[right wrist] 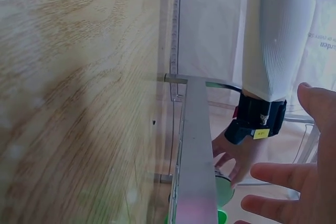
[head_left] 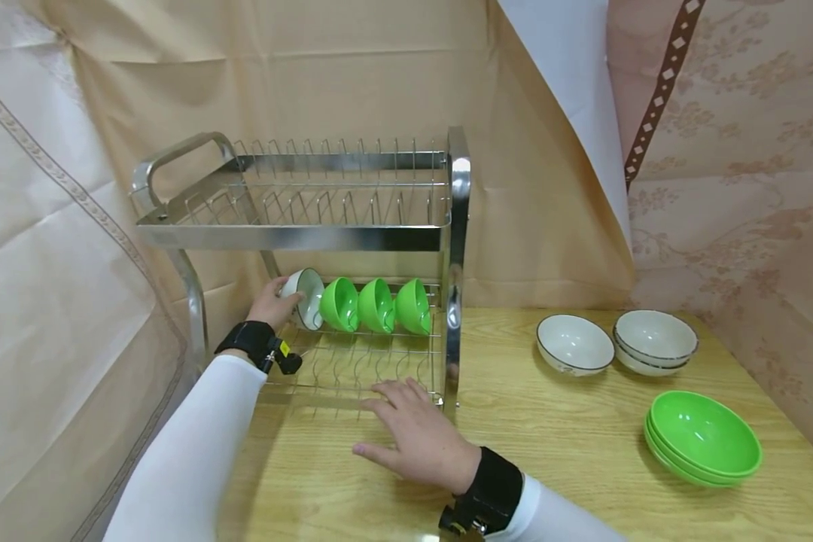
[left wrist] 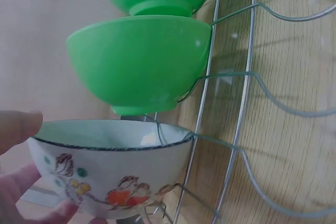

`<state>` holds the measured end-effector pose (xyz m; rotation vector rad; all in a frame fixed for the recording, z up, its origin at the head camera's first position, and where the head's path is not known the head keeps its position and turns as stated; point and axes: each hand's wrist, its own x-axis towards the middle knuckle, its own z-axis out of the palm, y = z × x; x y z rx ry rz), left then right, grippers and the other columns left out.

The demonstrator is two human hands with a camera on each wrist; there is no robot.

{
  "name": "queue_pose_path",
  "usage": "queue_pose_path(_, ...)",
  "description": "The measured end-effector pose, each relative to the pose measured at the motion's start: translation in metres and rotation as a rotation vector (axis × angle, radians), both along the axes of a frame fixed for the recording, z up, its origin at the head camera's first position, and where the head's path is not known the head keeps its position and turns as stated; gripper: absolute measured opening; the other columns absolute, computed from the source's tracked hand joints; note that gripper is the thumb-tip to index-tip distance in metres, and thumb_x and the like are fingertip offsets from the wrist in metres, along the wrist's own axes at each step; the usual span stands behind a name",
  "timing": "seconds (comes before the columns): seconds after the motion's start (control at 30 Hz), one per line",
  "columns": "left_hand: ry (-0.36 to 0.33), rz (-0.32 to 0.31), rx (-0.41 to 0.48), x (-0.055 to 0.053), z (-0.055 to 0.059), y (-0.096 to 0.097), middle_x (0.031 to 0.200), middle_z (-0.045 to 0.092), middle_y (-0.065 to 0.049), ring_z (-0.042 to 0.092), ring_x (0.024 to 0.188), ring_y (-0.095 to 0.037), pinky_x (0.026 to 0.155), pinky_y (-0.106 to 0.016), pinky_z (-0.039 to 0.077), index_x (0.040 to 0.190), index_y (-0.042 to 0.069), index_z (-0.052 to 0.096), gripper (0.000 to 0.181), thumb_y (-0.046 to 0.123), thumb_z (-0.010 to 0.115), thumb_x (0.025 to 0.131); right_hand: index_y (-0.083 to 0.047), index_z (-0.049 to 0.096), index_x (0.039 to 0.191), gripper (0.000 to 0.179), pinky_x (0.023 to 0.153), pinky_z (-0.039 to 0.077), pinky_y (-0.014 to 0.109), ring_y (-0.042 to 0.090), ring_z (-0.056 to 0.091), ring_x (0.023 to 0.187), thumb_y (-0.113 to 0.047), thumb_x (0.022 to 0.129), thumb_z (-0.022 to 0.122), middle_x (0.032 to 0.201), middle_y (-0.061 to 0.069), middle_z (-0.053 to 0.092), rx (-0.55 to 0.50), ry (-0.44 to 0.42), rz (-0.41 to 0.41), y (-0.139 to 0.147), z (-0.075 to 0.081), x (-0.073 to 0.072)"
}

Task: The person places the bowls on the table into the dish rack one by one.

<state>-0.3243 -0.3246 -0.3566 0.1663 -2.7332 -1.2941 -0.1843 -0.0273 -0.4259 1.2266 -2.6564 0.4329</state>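
My left hand (head_left: 272, 304) grips a white bowl (head_left: 308, 299) with a dark rim at the left end of the rack's lower tier. In the left wrist view, the bowl (left wrist: 113, 174) shows painted flowers and birds, its edge against the wires; the thumb is by the rim and the fingers are along its outside. A row of green bowls (head_left: 376, 305) stands on edge to its right. My right hand (head_left: 423, 436), fingers spread, is at the rack's front right and holds nothing. Part of it also shows in the right wrist view (right wrist: 307, 174).
The two-tier metal dish rack (head_left: 291, 238) has wire dividers on its upper tier. Right of it on the wooden table (head_left: 501, 452) stand a single white bowl (head_left: 574, 344), stacked white bowls (head_left: 655, 335) and stacked green bowls (head_left: 704, 436). Cloth (head_left: 549, 226) hangs behind.
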Motion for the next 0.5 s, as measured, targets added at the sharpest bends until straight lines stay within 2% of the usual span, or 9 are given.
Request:
queue_pose_path(0.13, -0.027, -0.022, -0.051, 0.009, 0.004, 0.004, 0.145, 0.029, -0.036, 0.031, 0.127, -0.045, 0.105, -0.059, 0.032, 0.150, -0.005, 0.022, 0.064, 0.026, 0.049, 0.101, -0.018, 0.050, 0.139, 0.071, 0.115, 0.017, 0.052, 0.022, 0.027, 0.134, -0.070, 0.093, 0.037, 0.147, 0.007, 0.040, -0.016, 0.001, -0.003, 0.005, 0.001, 0.003)
queue_pose_path(0.23, -0.008, -0.038, -0.106, 0.022, 0.008, 0.010, 0.150, 0.023, -0.032, 0.025, 0.131, -0.045, 0.108, -0.061, 0.026, 0.151, -0.002, 0.021, 0.064, 0.029, 0.047, 0.102, -0.017, 0.050, 0.139, 0.071, 0.114, 0.019, 0.053, 0.023, 0.029, 0.133, -0.069, 0.093, 0.037, 0.145, 0.008, 0.042, -0.027, 0.011, 0.002, 0.009, 0.003, 0.006)
queue_pose_path(0.37, 0.094, -0.082, -0.202, 0.046, 0.013, 0.027, 0.150, 0.024, -0.030, 0.027, 0.130, -0.043, 0.106, -0.062, 0.028, 0.151, 0.001, 0.026, 0.059, 0.026, 0.047, 0.102, -0.015, 0.051, 0.138, 0.070, 0.114, 0.019, 0.053, 0.023, 0.030, 0.132, -0.068, 0.093, 0.038, 0.143, 0.008, 0.044, -0.045, 0.024, 0.010, 0.018, 0.006, 0.011)
queue_pose_path(0.47, 0.205, -0.126, -0.285, 0.073, 0.011, 0.048, 0.147, 0.031, -0.027, 0.032, 0.129, -0.041, 0.103, -0.062, 0.033, 0.148, 0.003, 0.034, 0.055, 0.026, 0.052, 0.101, -0.015, 0.051, 0.138, 0.068, 0.114, 0.020, 0.053, 0.022, 0.030, 0.133, -0.066, 0.094, 0.041, 0.143, 0.007, 0.044, -0.057, 0.027, 0.018, 0.029, 0.007, 0.015)
queue_pose_path(0.5, 0.241, -0.143, -0.319, 0.083, 0.009, 0.056, 0.147, 0.033, -0.025, 0.030, 0.130, -0.040, 0.104, -0.062, 0.032, 0.147, 0.005, 0.037, 0.054, 0.028, 0.053, 0.100, -0.015, 0.052, 0.137, 0.068, 0.114, 0.021, 0.052, 0.022, 0.029, 0.133, -0.066, 0.094, 0.041, 0.143, 0.006, 0.044, -0.059, 0.028, 0.022, 0.033, 0.007, 0.017)
